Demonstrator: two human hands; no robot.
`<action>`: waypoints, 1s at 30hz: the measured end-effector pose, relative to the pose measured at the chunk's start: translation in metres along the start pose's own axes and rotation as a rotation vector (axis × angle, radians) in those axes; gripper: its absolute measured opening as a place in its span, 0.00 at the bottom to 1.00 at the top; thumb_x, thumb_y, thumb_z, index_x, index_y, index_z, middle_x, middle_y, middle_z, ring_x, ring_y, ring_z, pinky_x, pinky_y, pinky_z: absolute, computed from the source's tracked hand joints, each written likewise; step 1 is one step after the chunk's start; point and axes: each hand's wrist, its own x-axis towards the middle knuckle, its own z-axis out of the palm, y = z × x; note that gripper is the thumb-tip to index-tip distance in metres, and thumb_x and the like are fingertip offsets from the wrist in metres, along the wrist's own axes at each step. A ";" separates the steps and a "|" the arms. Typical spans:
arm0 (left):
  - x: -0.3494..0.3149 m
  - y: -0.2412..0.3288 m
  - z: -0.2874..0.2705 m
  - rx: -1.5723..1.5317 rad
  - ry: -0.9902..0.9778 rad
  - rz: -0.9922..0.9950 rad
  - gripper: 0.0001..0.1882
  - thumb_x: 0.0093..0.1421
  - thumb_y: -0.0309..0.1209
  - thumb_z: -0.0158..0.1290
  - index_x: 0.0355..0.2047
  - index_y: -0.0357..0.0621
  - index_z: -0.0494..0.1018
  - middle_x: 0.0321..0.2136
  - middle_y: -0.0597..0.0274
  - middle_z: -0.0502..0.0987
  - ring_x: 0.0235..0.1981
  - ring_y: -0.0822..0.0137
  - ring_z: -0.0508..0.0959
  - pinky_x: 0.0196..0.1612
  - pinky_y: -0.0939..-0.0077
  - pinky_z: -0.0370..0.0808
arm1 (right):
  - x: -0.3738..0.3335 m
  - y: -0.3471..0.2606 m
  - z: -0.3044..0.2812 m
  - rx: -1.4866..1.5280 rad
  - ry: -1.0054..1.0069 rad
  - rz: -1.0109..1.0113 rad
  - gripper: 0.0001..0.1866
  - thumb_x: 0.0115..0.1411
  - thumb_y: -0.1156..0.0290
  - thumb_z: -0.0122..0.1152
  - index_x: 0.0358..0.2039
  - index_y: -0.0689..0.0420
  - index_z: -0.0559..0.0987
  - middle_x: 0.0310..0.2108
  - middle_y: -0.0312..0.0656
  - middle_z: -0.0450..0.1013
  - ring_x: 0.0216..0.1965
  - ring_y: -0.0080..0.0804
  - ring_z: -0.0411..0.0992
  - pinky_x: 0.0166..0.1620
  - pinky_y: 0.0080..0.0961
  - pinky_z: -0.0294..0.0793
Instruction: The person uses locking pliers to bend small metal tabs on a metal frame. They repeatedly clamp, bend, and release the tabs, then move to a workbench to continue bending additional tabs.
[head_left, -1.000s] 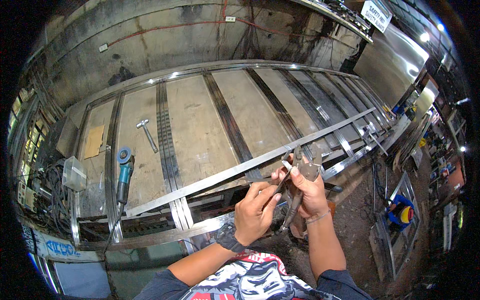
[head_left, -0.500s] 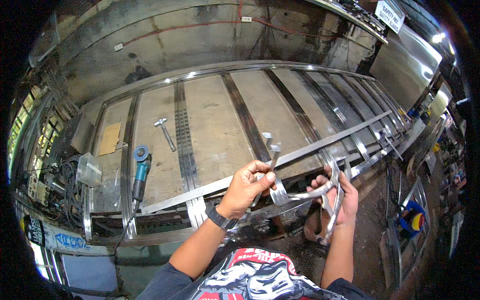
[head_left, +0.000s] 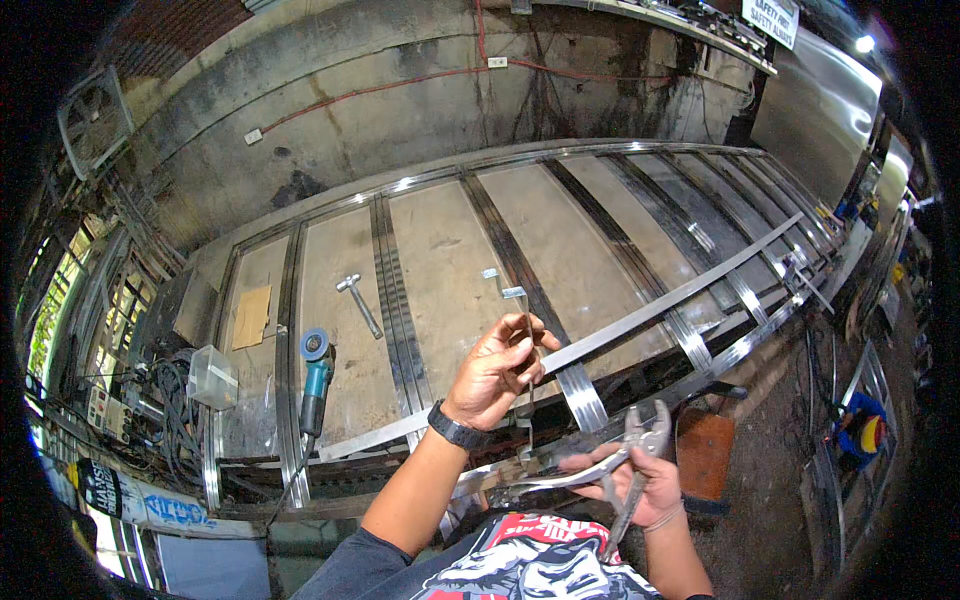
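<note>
pinching a thin bent metal strip (head_left: 513,293), the left hand (head_left: 495,370) has thumb and fingertips pressed together on it, its tabs showing beyond the fingers and its lower end below them. the right hand (head_left: 658,487) grasps silvery locking pliers (head_left: 645,434), their head just past its fingers. well left of the left fingers lie a teal angle grinder (head_left: 316,388) and, farther out, a clear plastic box (head_left: 212,380), its contents unclear, beside dark cables (head_left: 178,415). beyond the left fingers, leftward, rests a hammer (head_left: 361,306).
</note>
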 end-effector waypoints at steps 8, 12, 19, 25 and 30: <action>0.002 -0.024 0.009 0.135 0.028 -0.021 0.15 0.69 0.33 0.56 0.54 0.46 0.72 0.40 0.63 0.77 0.30 0.75 0.73 0.35 0.79 0.70 | 0.035 -0.039 0.084 -0.772 -0.015 -0.107 0.20 0.73 0.65 0.52 0.56 0.68 0.75 0.39 0.43 0.79 0.46 0.34 0.77 0.56 0.36 0.74; -0.008 -0.045 0.026 0.175 0.090 -0.021 0.20 0.74 0.40 0.50 0.58 0.41 0.70 0.39 0.67 0.75 0.40 0.77 0.75 0.45 0.82 0.73 | 0.054 -0.049 0.086 -1.036 0.028 -0.120 0.17 0.71 0.63 0.56 0.50 0.64 0.78 0.30 0.35 0.75 0.36 0.25 0.75 0.44 0.27 0.76; -0.014 -0.070 0.018 0.224 0.126 0.011 0.15 0.76 0.37 0.48 0.55 0.41 0.72 0.47 0.66 0.78 0.47 0.77 0.77 0.53 0.77 0.74 | 0.052 -0.062 0.097 -0.990 0.148 0.005 0.16 0.69 0.65 0.58 0.49 0.64 0.77 0.30 0.37 0.74 0.30 0.26 0.73 0.36 0.27 0.76; -0.017 -0.069 0.029 0.252 0.043 0.030 0.14 0.76 0.36 0.47 0.54 0.41 0.72 0.44 0.68 0.77 0.44 0.78 0.76 0.50 0.79 0.74 | 0.045 -0.067 0.091 -1.101 0.089 0.105 0.16 0.68 0.65 0.58 0.47 0.65 0.79 0.28 0.37 0.75 0.30 0.25 0.73 0.35 0.26 0.75; -0.018 -0.072 0.036 0.308 0.084 0.034 0.12 0.76 0.35 0.48 0.51 0.41 0.73 0.39 0.71 0.75 0.37 0.79 0.73 0.44 0.81 0.73 | 0.040 -0.066 0.086 -1.175 0.159 0.043 0.15 0.68 0.63 0.59 0.46 0.62 0.80 0.23 0.35 0.72 0.22 0.22 0.70 0.27 0.25 0.71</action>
